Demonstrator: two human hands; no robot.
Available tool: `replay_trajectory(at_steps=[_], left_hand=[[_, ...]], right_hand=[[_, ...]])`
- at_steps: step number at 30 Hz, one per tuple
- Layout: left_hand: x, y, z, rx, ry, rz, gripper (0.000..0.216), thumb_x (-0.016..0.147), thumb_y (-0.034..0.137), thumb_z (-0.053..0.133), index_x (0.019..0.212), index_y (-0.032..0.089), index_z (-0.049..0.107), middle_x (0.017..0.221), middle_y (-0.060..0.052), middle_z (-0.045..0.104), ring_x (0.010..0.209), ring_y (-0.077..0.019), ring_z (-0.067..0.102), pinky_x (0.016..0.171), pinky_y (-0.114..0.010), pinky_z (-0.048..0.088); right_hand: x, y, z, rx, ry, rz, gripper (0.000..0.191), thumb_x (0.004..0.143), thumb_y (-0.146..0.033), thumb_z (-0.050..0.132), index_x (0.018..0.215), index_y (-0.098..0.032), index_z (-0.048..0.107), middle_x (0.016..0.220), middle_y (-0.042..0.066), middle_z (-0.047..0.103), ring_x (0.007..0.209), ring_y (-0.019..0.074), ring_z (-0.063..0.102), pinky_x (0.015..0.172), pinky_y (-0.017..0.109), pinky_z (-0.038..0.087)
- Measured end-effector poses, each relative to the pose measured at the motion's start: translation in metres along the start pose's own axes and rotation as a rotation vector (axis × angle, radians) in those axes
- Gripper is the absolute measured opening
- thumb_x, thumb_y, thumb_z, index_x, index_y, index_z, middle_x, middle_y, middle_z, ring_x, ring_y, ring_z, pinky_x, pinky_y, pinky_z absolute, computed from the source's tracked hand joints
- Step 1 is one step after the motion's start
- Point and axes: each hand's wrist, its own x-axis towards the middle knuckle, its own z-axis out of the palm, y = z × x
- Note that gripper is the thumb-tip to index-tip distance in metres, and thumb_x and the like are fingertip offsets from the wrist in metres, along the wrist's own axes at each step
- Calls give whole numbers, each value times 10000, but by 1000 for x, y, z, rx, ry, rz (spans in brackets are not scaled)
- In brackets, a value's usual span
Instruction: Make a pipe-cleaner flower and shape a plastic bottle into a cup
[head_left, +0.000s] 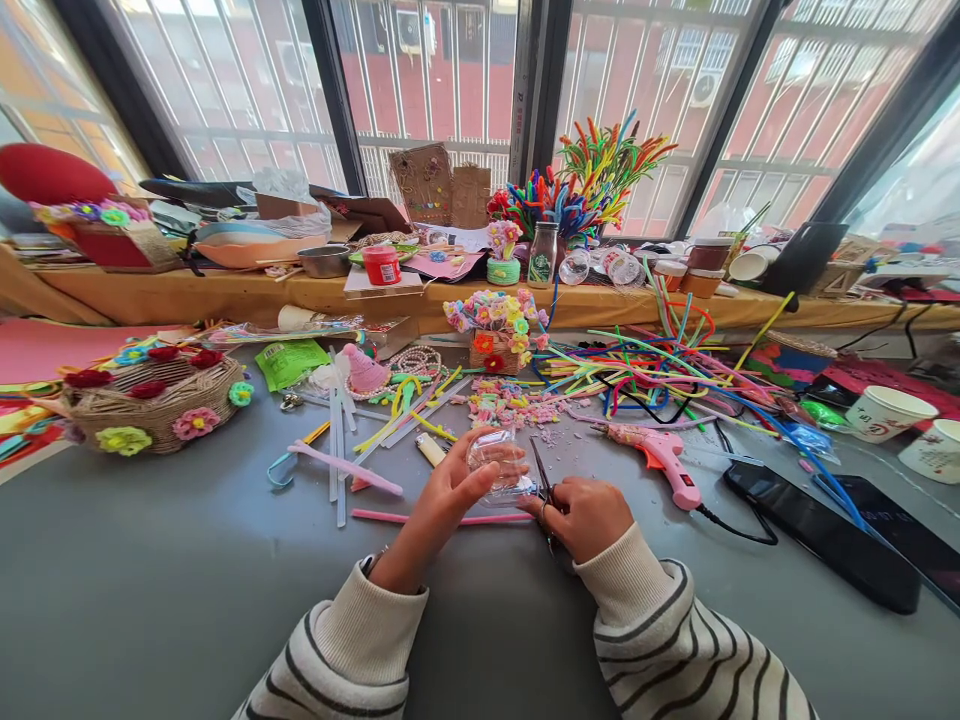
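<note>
In the middle of the head view my left hand [457, 482] is closed round a clear plastic cup [495, 462], fingers behind it and thumb in front. My right hand [586, 515] grips a pair of scissors [541, 468], whose dark blades point up and away from me beside the cup's right side. Whether the blades touch the plastic I cannot tell. Beneath the cup lies a pink pipe cleaner [390, 516] on the grey table [225, 600]. A white lighter [430, 450] rests just beyond my left hand.
Clear glue sticks [337, 460] lie to the left, near a twine basket [157, 415] with crocheted flowers. On the right are a pink glue gun [660, 455] with its cord, a black phone [825, 535] and paper cups [889, 412]. Pipe cleaners [637, 365] are heaped behind.
</note>
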Motion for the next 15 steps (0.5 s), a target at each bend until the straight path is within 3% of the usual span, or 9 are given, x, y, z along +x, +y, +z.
replay_trajectory(at_steps=[6, 11, 15], left_hand=[[0, 1, 0, -53, 1, 20, 409, 623, 305, 551, 983, 171, 413, 922, -95, 585, 839, -237, 547, 788, -389, 373], [-2, 5, 3, -31, 44, 49, 396, 625, 263, 557, 984, 173, 415, 928, -90, 578, 857, -229, 540, 805, -379, 360], [-3, 5, 3, -6, 91, 60, 394, 613, 242, 572, 976, 177, 433, 955, -81, 565, 888, -223, 525, 826, -369, 347]], right_hand=[[1, 3, -4, 122, -3, 37, 548, 663, -619, 320, 409, -167, 500, 412, 1, 498, 413, 87, 403, 419, 219, 187], [3, 6, -2, 393, -149, 106, 510, 605, -611, 412, 378, -155, 438, 354, -52, 330, 384, 60, 280, 392, 195, 166], [7, 9, 1, 620, -248, 162, 422, 565, -558, 500, 458, -149, 496, 393, -58, 335, 405, 59, 277, 385, 184, 189]])
